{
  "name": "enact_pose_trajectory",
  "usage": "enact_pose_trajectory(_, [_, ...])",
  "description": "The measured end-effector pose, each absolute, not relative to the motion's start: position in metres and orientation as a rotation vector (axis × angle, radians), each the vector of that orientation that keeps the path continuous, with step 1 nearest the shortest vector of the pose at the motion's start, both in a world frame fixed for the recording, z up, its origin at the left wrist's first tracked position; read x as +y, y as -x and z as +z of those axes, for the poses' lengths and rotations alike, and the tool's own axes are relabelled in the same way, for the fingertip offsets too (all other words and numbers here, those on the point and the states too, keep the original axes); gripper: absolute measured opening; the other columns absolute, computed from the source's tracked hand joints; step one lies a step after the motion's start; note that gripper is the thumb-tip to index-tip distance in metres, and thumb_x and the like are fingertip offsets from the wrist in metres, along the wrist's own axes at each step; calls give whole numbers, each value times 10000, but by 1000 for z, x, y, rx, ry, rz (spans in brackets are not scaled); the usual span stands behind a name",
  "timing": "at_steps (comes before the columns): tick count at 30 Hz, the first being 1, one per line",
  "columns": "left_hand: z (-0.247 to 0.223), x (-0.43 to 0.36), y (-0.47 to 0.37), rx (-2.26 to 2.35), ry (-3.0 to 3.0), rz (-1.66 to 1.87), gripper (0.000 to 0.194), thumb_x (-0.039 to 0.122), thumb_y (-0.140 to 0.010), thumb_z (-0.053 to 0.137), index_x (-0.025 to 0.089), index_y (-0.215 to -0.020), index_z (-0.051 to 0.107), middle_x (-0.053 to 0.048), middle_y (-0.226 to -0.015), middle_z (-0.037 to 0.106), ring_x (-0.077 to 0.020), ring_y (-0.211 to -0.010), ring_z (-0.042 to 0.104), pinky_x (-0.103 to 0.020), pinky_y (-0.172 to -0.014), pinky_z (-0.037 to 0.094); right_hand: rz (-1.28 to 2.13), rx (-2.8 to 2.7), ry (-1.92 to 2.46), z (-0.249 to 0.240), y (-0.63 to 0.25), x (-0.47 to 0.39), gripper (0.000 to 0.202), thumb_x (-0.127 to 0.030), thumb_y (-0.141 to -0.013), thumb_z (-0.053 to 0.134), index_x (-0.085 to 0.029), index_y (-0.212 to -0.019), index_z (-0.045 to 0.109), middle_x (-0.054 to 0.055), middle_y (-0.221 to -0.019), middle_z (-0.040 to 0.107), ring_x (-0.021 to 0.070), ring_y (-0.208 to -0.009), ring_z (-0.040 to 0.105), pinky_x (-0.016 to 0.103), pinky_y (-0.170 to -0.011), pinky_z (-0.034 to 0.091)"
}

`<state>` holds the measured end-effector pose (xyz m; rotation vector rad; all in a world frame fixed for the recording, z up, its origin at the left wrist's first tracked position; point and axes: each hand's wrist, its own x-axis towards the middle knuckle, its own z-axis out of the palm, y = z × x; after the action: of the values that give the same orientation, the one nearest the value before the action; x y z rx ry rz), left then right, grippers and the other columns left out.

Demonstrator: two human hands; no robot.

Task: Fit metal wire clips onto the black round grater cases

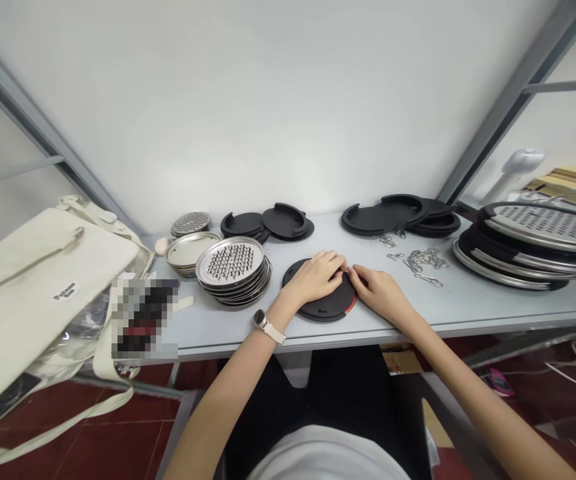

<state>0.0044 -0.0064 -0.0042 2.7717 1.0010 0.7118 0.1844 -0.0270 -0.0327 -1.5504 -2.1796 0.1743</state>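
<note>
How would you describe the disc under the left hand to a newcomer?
On the grey tabletop, look near the front edge, right of the grater stack. There lies a round black disc, left hand on top, right hand at its rim. Unlike the black discs by the wall, it shows an orange-red arc.

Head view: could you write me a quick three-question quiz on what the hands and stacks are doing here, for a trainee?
1. True or false: the left hand lies on the black round piece.
2. Where is the stack of metal plates with the raised-tooth top?
A) Beneath the left hand
B) To the left of the left hand
C) To the right of the right hand
3. Fill in the colour: the strip along the black round piece's rim, near the right hand, is ____.

Key: 1 true; 2 B; 3 red
</note>
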Motion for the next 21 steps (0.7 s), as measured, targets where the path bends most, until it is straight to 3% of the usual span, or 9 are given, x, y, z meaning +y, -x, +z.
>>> enact_pose_trajectory(21, [-2, -6, -4, 959, -2743, 721, 95, 141, -883, 431, 193, -934, 492, -34, -961, 559, -184, -932, 510, -320, -860, 432, 178, -2184, 1541, -29, -183, -30, 327, -342, -921, 335, -215, -700, 539, 54, -618, 649, 177, -524, 564, 266, -539, 296])
